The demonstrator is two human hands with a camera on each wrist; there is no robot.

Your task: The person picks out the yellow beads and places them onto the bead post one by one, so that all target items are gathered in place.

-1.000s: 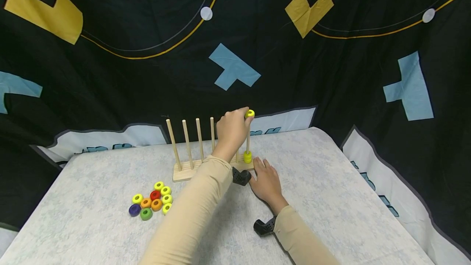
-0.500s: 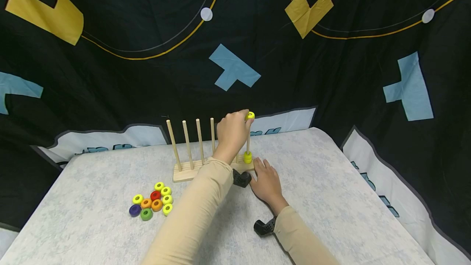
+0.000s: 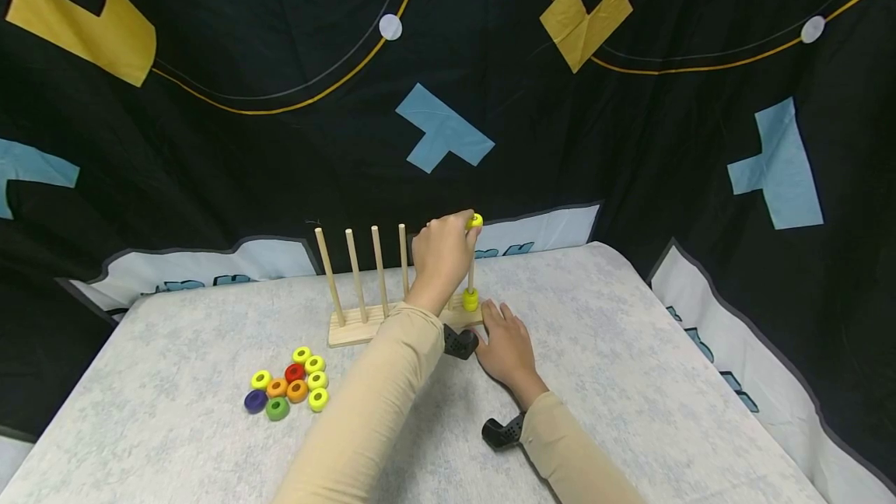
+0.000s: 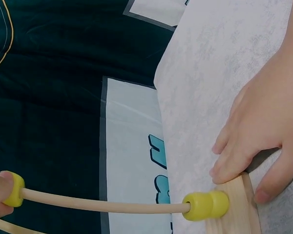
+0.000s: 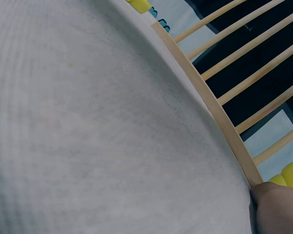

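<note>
My left hand (image 3: 442, 259) pinches a yellow ring bead (image 3: 476, 220) between thumb and fingers at the top of the rightmost wooden peg (image 4: 102, 204). In the left wrist view the peg runs straight from that bead down to two stacked yellow beads (image 4: 205, 206) at its foot. The pegs stand in a row on a pale wooden base (image 3: 350, 329), partly hidden behind my left hand and forearm. My right hand (image 3: 507, 344) rests at the base's right end, its fingers extended and touching the wood, thumb by the front edge (image 4: 264, 195).
Left of my forearm several loose beads lie on the table: yellow ones (image 3: 318, 399), a red one (image 3: 295, 373), orange ones (image 3: 297, 390), a purple one (image 3: 255, 400) and a green one (image 3: 277, 409). Behind the table (image 3: 602, 379) hangs a black cloth (image 3: 308, 154).
Since a second ago my left hand and its bead have dipped very slightly at the peg's top. My right hand stays in place on the base.
</note>
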